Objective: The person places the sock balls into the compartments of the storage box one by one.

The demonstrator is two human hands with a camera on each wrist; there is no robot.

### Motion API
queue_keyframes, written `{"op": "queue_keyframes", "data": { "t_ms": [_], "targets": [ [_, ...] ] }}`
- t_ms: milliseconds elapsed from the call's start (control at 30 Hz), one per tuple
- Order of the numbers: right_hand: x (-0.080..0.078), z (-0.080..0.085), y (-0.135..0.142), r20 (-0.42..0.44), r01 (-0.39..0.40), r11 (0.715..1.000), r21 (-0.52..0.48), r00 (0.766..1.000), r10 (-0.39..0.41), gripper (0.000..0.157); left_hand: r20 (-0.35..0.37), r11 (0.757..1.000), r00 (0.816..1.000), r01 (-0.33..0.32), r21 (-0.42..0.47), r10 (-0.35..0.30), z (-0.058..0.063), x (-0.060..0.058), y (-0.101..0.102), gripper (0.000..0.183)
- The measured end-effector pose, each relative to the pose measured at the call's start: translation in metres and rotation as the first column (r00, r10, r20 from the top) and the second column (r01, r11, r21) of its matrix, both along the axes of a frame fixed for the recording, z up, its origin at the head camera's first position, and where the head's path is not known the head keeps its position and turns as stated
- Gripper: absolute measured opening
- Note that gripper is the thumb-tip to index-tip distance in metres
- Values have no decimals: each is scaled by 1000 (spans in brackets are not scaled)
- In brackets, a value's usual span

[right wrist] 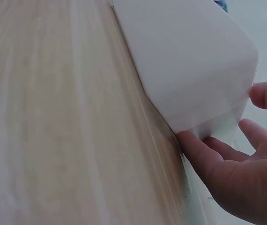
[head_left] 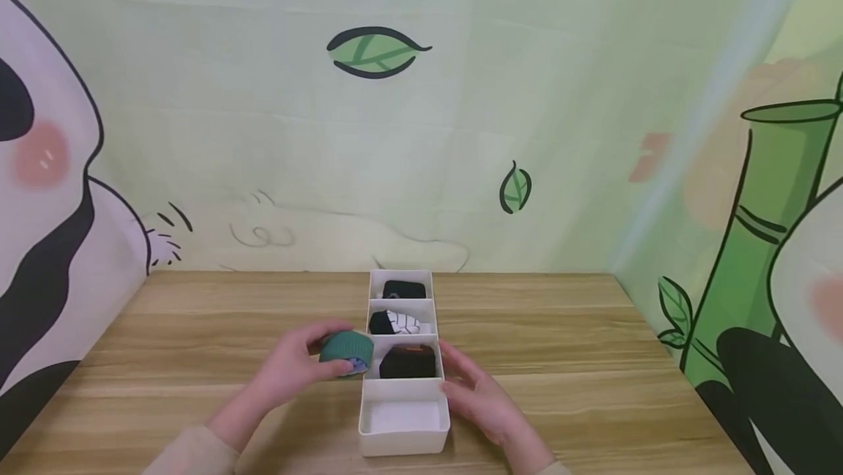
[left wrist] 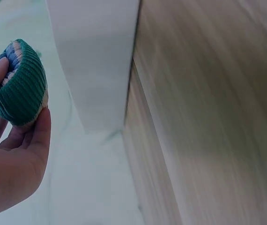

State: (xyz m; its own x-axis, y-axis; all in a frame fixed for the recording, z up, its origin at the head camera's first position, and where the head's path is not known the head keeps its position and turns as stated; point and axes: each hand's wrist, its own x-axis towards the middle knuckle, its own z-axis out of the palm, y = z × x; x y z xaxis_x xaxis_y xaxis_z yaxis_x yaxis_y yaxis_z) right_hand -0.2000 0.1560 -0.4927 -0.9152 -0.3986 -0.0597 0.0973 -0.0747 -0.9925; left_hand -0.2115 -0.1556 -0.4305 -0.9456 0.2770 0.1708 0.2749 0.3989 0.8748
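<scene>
My left hand (head_left: 293, 367) pinches a rolled-up green ribbed sock (head_left: 345, 350) between thumb and fingers, at the left edge of the long white divided box (head_left: 403, 446). In the left wrist view, blue and cream knit shows at the opening of the sock (left wrist: 23, 89). My right hand (head_left: 481, 394) touches the box's right side, its fingertips against the white wall (right wrist: 208, 89) in the right wrist view. A black sock bundle (head_left: 408, 364) lies in the compartment beside the green sock. Behind it sit a black-and-white sock bundle (head_left: 395, 323) and, farthest back, a black bundle (head_left: 405, 290).
The box stands lengthwise on a wood-grain table (head_left: 560, 328), and its nearest compartment shows a white floor (head_left: 405, 415). A pale green cloth backdrop (head_left: 263, 131) printed with leaves, bamboo and pandas rises behind the table and along its sides.
</scene>
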Motion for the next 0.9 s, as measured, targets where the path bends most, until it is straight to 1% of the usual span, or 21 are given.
{"op": "queue_keyframes", "data": {
  "t_ms": [167,267,400,467,667,767,900],
  "targets": [
    [0,1,0,0,-3,1000,8,1000,3,70,-55,999,997,49,-6,-49,3,12,16,50],
    [0,1,-1,-2,2,1000,22,1000,-2,69,-80,998,995,52,-25,-54,3,16,24,49],
    [0,0,0,-2,0,1000,14,1000,0,70,-122,997,990,60,-39,-64,-1,20,33,49],
    [0,0,0,0,-5,1000,5,1000,5,70,-134,997,988,71,-29,-74,-3,22,36,49],
    [0,0,0,7,-7,1000,-3,1000,7,71,-215,996,972,89,-19,-91,-12,24,44,49],
    [0,0,0,2,-10,1000,-2,1000,10,70,-261,995,960,95,-31,-100,-15,25,48,49],
    [0,0,0,-13,-15,1000,5,1000,15,69,-303,993,946,102,-61,-116,-18,27,52,49]
  ]
}}
